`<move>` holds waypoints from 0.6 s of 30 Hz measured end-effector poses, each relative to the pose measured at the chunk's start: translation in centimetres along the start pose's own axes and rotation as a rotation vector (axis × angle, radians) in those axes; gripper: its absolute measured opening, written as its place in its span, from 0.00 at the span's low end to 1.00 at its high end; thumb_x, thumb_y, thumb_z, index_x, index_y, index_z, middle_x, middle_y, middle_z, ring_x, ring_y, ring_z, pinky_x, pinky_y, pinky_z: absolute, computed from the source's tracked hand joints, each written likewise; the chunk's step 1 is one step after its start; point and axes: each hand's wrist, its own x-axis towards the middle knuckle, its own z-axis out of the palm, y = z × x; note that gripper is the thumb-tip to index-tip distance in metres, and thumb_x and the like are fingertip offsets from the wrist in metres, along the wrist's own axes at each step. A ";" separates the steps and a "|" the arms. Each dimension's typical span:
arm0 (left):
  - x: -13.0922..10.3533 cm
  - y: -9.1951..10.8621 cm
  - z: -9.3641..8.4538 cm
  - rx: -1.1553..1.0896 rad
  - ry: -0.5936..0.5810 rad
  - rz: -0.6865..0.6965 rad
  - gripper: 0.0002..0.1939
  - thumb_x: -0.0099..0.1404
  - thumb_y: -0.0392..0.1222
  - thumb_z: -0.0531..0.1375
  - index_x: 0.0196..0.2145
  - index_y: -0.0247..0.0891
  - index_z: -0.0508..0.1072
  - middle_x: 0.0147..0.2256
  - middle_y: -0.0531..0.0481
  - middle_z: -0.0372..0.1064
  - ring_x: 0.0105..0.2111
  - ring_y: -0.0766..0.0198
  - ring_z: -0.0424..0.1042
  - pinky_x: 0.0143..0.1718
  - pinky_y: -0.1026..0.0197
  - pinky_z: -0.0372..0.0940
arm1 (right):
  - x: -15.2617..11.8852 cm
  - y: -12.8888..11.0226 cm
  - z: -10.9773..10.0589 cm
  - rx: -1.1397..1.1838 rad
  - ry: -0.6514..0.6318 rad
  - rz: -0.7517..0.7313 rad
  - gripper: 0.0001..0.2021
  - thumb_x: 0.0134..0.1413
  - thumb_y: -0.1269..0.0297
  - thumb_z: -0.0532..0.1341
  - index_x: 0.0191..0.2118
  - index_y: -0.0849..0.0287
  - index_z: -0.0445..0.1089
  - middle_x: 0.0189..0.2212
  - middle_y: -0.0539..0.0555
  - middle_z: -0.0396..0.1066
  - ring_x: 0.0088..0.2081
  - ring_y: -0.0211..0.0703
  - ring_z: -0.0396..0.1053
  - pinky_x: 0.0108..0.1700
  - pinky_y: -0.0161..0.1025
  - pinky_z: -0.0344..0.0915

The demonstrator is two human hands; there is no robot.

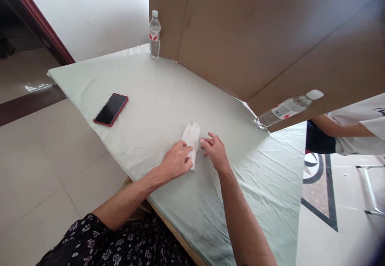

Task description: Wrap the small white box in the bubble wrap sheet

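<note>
A folded white tissue [192, 134] lies on the pale green cloth of the table in front of me, its long side pointing away. My left hand [177, 158] rests on its left and near part, fingers curled and pressed onto the paper. Just off the tissue's right edge is my right hand [214, 150], with its fingers loosely bent, apart and holding nothing. Part of the tissue's near end is hidden under the left fingers.
A phone in a red case [110, 109] lies to the left. A large cardboard panel [228, 37] stands at the back, with an upright water bottle [154, 37] at its left and a tilted-looking bottle [285, 109] at its right. Another person's arm [343, 127] shows behind it.
</note>
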 end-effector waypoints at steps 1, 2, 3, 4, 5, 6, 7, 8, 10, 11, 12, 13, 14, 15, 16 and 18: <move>0.0 0.1 -0.1 -0.007 -0.002 -0.009 0.18 0.61 0.33 0.56 0.48 0.40 0.74 0.50 0.41 0.65 0.49 0.53 0.70 0.51 0.52 0.70 | 0.5 -0.2 0.2 0.028 -0.031 0.054 0.38 0.47 0.50 0.65 0.62 0.64 0.60 0.45 0.63 0.77 0.36 0.46 0.74 0.25 0.37 0.67; -0.1 0.2 -0.2 -0.013 -0.005 -0.021 0.18 0.61 0.33 0.56 0.49 0.39 0.73 0.52 0.40 0.64 0.49 0.53 0.71 0.50 0.52 0.70 | 1.0 -0.4 0.5 0.048 -0.053 0.085 0.41 0.44 0.49 0.67 0.63 0.63 0.59 0.44 0.62 0.76 0.34 0.46 0.74 0.22 0.36 0.65; -0.1 0.3 -0.3 -0.018 -0.007 -0.032 0.19 0.61 0.33 0.56 0.50 0.38 0.73 0.54 0.38 0.63 0.48 0.53 0.71 0.50 0.51 0.70 | 1.4 -0.6 0.9 0.059 -0.067 0.093 0.42 0.43 0.50 0.68 0.62 0.63 0.59 0.42 0.61 0.77 0.32 0.45 0.73 0.21 0.35 0.63; -0.2 0.5 -0.4 -0.023 -0.007 -0.038 0.21 0.61 0.33 0.56 0.52 0.38 0.71 0.57 0.36 0.60 0.47 0.53 0.72 0.50 0.50 0.71 | 1.8 -0.8 1.3 0.068 -0.081 0.084 0.42 0.41 0.51 0.69 0.61 0.63 0.60 0.39 0.59 0.77 0.30 0.44 0.71 0.21 0.35 0.62; -0.2 0.6 -0.5 -0.027 -0.004 -0.036 0.23 0.61 0.33 0.56 0.54 0.37 0.70 0.60 0.35 0.57 0.47 0.53 0.72 0.50 0.49 0.71 | 2.2 -1.0 1.8 0.080 -0.096 0.067 0.40 0.39 0.53 0.69 0.59 0.64 0.62 0.35 0.56 0.76 0.29 0.42 0.70 0.22 0.35 0.62; -0.3 0.6 -0.6 -0.030 0.000 -0.025 0.25 0.61 0.32 0.56 0.56 0.37 0.69 0.63 0.34 0.53 0.47 0.53 0.72 0.50 0.48 0.70 | 2.6 -1.1 2.2 0.096 -0.110 0.047 0.37 0.37 0.54 0.70 0.56 0.64 0.65 0.32 0.54 0.76 0.28 0.41 0.69 0.24 0.35 0.63; -0.3 0.7 -0.6 -0.032 0.004 -0.009 0.25 0.61 0.32 0.56 0.57 0.37 0.68 0.64 0.33 0.51 0.47 0.53 0.72 0.51 0.48 0.70 | 2.9 -1.2 2.6 0.115 -0.124 0.027 0.33 0.36 0.56 0.70 0.51 0.63 0.68 0.30 0.52 0.74 0.28 0.40 0.68 0.25 0.36 0.63; -0.4 0.7 -0.7 -0.035 0.007 0.005 0.24 0.61 0.31 0.56 0.56 0.37 0.69 0.65 0.33 0.50 0.47 0.53 0.72 0.52 0.48 0.70 | 3.1 -1.3 3.0 0.135 -0.135 0.010 0.28 0.36 0.56 0.69 0.46 0.62 0.70 0.28 0.50 0.73 0.28 0.40 0.67 0.27 0.36 0.64; -0.4 0.6 -0.6 -0.054 0.006 0.004 0.21 0.62 0.31 0.55 0.52 0.36 0.72 0.64 0.34 0.52 0.46 0.54 0.72 0.52 0.48 0.69 | 3.2 -1.5 3.3 0.169 -0.147 -0.012 0.19 0.37 0.56 0.69 0.35 0.61 0.71 0.25 0.48 0.71 0.27 0.38 0.65 0.29 0.36 0.63; -0.4 0.5 -0.5 -0.074 0.004 -0.013 0.19 0.62 0.32 0.56 0.50 0.36 0.73 0.63 0.34 0.53 0.45 0.55 0.72 0.52 0.48 0.69 | 3.0 -1.6 3.3 0.179 -0.155 -0.017 0.16 0.38 0.55 0.68 0.32 0.60 0.71 0.24 0.48 0.70 0.27 0.38 0.65 0.29 0.36 0.63; -0.4 0.4 -0.4 -0.099 0.005 -0.039 0.18 0.62 0.32 0.56 0.49 0.36 0.73 0.62 0.35 0.55 0.44 0.56 0.73 0.52 0.49 0.69 | 2.7 -1.8 3.2 0.192 -0.165 -0.021 0.15 0.39 0.54 0.68 0.30 0.59 0.70 0.24 0.47 0.69 0.27 0.38 0.65 0.30 0.37 0.63; -0.3 0.3 -0.3 -0.127 0.010 -0.067 0.17 0.62 0.33 0.57 0.49 0.36 0.73 0.61 0.35 0.55 0.43 0.57 0.73 0.51 0.50 0.70 | 2.3 -2.1 3.0 0.207 -0.176 -0.026 0.15 0.40 0.53 0.67 0.29 0.59 0.70 0.24 0.48 0.70 0.27 0.39 0.65 0.31 0.38 0.64; -0.4 0.2 -0.1 -0.155 0.023 -0.095 0.17 0.61 0.34 0.58 0.49 0.37 0.72 0.60 0.36 0.56 0.42 0.58 0.73 0.51 0.50 0.70 | 1.8 -2.4 2.7 0.218 -0.189 -0.040 0.14 0.42 0.52 0.67 0.29 0.59 0.71 0.25 0.49 0.71 0.28 0.40 0.66 0.33 0.39 0.65; -0.4 0.1 0.0 -0.182 0.045 -0.121 0.18 0.61 0.35 0.59 0.50 0.37 0.71 0.58 0.37 0.57 0.42 0.59 0.72 0.51 0.51 0.70 | 1.1 -2.6 2.4 0.220 -0.205 -0.070 0.14 0.44 0.52 0.67 0.30 0.58 0.72 0.26 0.50 0.72 0.30 0.42 0.68 0.35 0.40 0.66; -0.5 0.0 0.2 -0.207 0.080 -0.145 0.19 0.60 0.35 0.59 0.50 0.37 0.70 0.57 0.38 0.59 0.43 0.59 0.72 0.51 0.51 0.69 | 0.4 -2.9 2.0 0.207 -0.220 -0.122 0.13 0.46 0.53 0.66 0.32 0.58 0.73 0.29 0.51 0.74 0.33 0.43 0.69 0.37 0.41 0.67; -0.7 -0.2 0.5 -0.246 0.174 -0.182 0.22 0.59 0.35 0.60 0.52 0.37 0.67 0.53 0.40 0.61 0.45 0.57 0.70 0.52 0.52 0.69 | -1.3 -2.9 1.4 0.132 -0.243 -0.280 0.10 0.51 0.55 0.65 0.34 0.56 0.75 0.34 0.53 0.76 0.38 0.45 0.72 0.43 0.43 0.68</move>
